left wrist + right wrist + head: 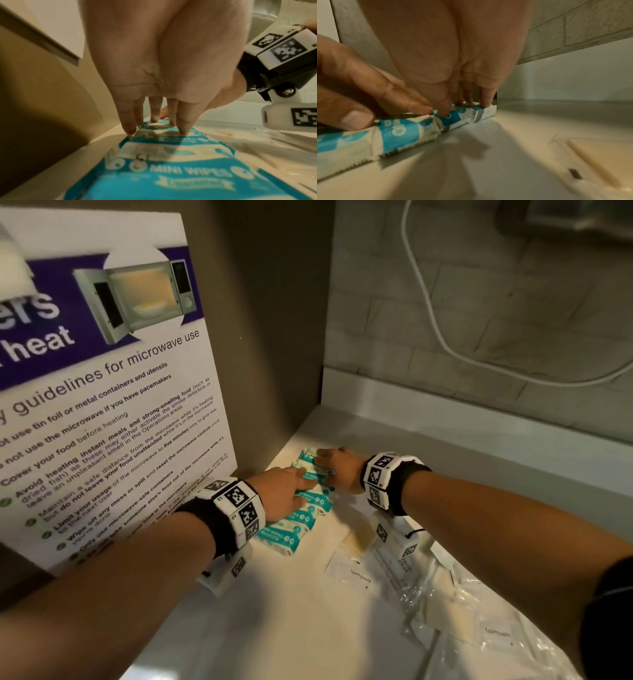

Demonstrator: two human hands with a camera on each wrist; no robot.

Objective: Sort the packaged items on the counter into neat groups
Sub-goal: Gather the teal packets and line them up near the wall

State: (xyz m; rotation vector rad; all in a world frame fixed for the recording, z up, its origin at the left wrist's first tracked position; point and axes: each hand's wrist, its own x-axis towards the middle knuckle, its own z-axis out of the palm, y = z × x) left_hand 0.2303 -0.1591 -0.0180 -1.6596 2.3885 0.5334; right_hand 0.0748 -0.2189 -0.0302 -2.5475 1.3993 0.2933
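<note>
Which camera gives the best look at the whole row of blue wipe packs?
The head view: it shows the row of wipe packs laid out along the counter, both hands on it. The left wrist view shows only near packs, where "MINI WIPES" reads clearly. The right wrist view shows their side edges under fingertips.

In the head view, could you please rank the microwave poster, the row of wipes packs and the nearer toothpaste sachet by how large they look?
1. Poster, by far the largest, though it also stands nearest the camera.
2. Row of wipes packs, partly under both hands.
3. Toothpaste sachet, the smallest.
</note>
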